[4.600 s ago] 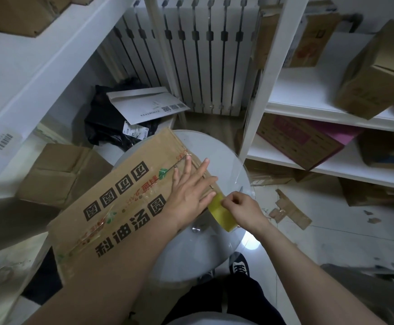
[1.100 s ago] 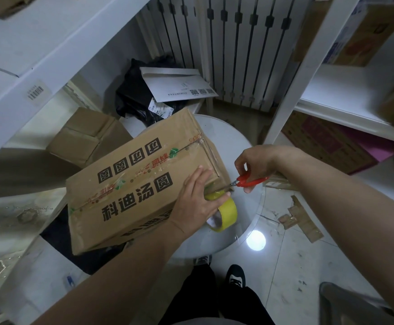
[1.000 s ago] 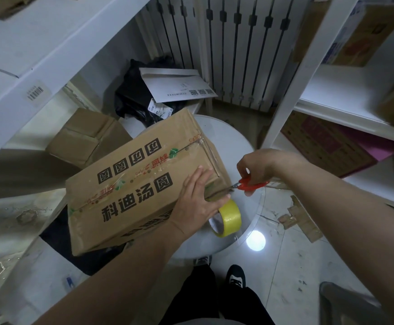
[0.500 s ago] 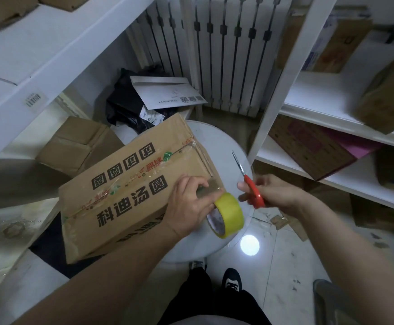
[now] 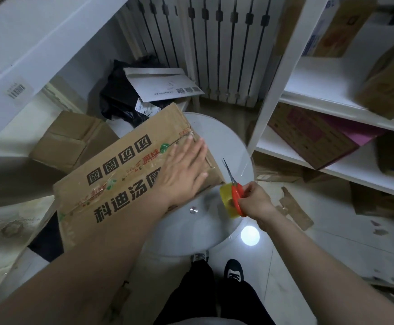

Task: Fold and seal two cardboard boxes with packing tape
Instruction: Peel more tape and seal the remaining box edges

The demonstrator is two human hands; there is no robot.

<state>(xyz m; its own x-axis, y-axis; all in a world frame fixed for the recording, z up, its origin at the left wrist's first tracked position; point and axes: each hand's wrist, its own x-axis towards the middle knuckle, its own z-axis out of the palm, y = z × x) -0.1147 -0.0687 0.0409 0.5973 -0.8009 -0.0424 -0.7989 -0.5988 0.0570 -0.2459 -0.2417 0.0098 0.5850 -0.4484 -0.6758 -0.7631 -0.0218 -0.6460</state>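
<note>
Pressing the tape down onto the cardboard box (image 5: 111,174) is judged to be the step in hand. The box is found on the round table (image 5: 203,231), printed face up and partly overhanging it to the left. The left hand (image 5: 181,174) is laid flat on the box's right end, over the taped centre seam, with fingers straight and slightly spread. The right hand (image 5: 254,200) is curled round the red-handled scissors (image 5: 233,186) and the yellow tape roll (image 5: 226,193), just beside the box's right corner. Firm strokes along the seam and over the end edge are advised, so that no bubbles are left. The blades should be kept clear of the pressing fingers.
</note>
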